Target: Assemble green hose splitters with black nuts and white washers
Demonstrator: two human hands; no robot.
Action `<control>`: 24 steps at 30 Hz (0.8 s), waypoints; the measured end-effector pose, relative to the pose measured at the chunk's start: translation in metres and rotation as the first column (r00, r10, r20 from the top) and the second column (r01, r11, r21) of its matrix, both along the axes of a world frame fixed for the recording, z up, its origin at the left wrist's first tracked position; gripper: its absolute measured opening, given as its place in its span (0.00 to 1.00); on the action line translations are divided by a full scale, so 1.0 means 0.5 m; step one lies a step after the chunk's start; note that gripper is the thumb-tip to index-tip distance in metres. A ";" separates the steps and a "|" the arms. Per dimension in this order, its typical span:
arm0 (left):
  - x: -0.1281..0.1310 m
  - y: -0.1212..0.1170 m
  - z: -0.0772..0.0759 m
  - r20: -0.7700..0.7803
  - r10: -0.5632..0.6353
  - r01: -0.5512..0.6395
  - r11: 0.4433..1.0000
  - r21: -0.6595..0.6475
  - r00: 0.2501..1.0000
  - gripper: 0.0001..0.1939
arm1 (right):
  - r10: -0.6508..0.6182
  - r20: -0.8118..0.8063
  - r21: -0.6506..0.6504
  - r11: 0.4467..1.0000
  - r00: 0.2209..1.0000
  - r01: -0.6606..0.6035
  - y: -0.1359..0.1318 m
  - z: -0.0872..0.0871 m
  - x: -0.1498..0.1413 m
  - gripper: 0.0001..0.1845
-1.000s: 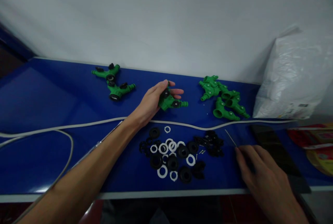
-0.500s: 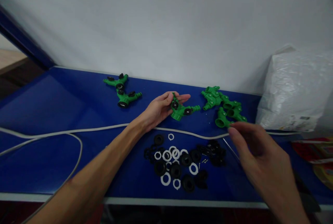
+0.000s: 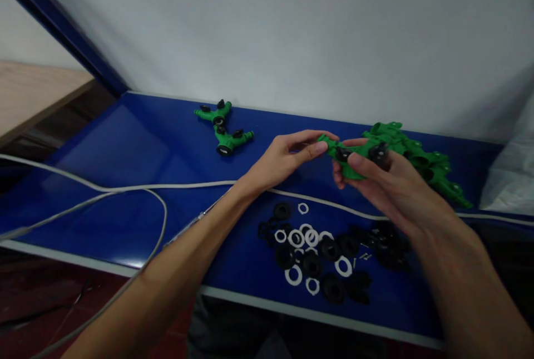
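A green Y-shaped hose splitter (image 3: 354, 171) with black valve levers is held up over the table between both hands. My left hand (image 3: 287, 160) pinches the tip of one of its outlets between thumb and fingers. The body is in the grip of my right hand (image 3: 390, 182), whose thumb lies across it beside the black levers. Just behind the right hand, a pile of green splitter bodies (image 3: 429, 164) without levers is partly covered by it. Nearer me lie white rings (image 3: 343, 266), black round caps (image 3: 311, 264) and small black parts (image 3: 386, 245).
Two green splitters with black levers (image 3: 225, 142) stand to the left on the blue table (image 3: 125, 136). A pale cable (image 3: 200, 185) runs across it. Small screws (image 3: 365, 256) lie by the rings. A white plastic-wrapped package (image 3: 511, 164) is at the right.
My right hand has moved from the loose green bodies to the splitter and gripped it. My left hand has shifted to pinch an outlet end. The view has turned left.
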State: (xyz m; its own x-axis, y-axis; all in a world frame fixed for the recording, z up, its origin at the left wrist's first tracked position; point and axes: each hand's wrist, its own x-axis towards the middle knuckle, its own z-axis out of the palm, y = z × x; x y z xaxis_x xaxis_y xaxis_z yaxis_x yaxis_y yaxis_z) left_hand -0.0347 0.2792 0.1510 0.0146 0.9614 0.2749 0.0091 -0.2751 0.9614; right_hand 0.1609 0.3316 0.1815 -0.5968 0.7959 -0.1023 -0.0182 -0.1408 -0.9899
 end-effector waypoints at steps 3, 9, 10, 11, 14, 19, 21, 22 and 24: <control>0.010 0.001 -0.003 -0.116 0.030 -0.034 0.999 -0.028 0.993 0.17 | 0.017 -0.014 -0.004 1.000 1.000 -0.017 0.000 0.002 0.004 0.17; 0.010 -0.029 0.043 -0.359 0.260 -0.288 0.957 -0.027 0.897 0.16 | -0.082 -0.092 -0.017 0.997 0.992 0.081 0.013 0.008 0.005 0.13; 0.009 -0.047 0.060 -0.409 0.247 -0.285 0.958 -0.034 0.879 0.17 | -0.096 -0.109 -0.017 0.995 0.989 0.095 0.015 0.009 0.006 0.12; 0.010 -0.069 0.075 -0.478 0.200 -0.255 0.965 -0.052 0.855 0.17 | -0.102 -0.123 -0.021 0.995 0.987 0.100 0.017 0.009 0.008 0.12; 0.015 -0.151 0.104 -0.672 0.065 -0.199 0.972 -0.125 0.738 0.15 | -0.055 -0.160 -0.045 0.998 0.986 0.048 0.016 0.007 0.011 0.13; 0.026 -0.245 0.071 -0.831 -0.041 -0.262 0.939 -0.221 0.555 0.09 | 0.099 -0.197 -0.104 0.987 0.975 -0.121 0.007 0.002 0.008 0.16; 0.031 -0.251 0.054 -0.855 -0.048 -0.286 0.931 -0.225 0.516 0.08 | 0.147 -0.205 -0.135 0.975 0.968 -0.177 0.005 -0.001 0.006 0.18; 0.033 -0.251 0.050 -0.863 -0.054 -0.293 0.929 -0.228 0.503 0.08 | 0.162 -0.211 -0.146 0.970 0.964 -0.195 0.005 -0.003 0.006 0.19; 0.039 -0.247 0.050 -0.875 -0.067 -0.304 0.922 -0.237 0.479 0.08 | 0.170 -0.220 -0.159 0.965 0.961 -0.207 0.008 -0.007 0.006 0.20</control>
State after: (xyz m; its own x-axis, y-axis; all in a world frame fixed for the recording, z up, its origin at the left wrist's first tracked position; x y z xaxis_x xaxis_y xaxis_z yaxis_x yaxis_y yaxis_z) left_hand -0.0152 0.1556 0.1759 -0.0593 0.9903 -0.1253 0.8799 0.1112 0.4620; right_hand 0.1639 0.3355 0.1783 -0.7569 0.6467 -0.0938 -0.1718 -0.3355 -0.9263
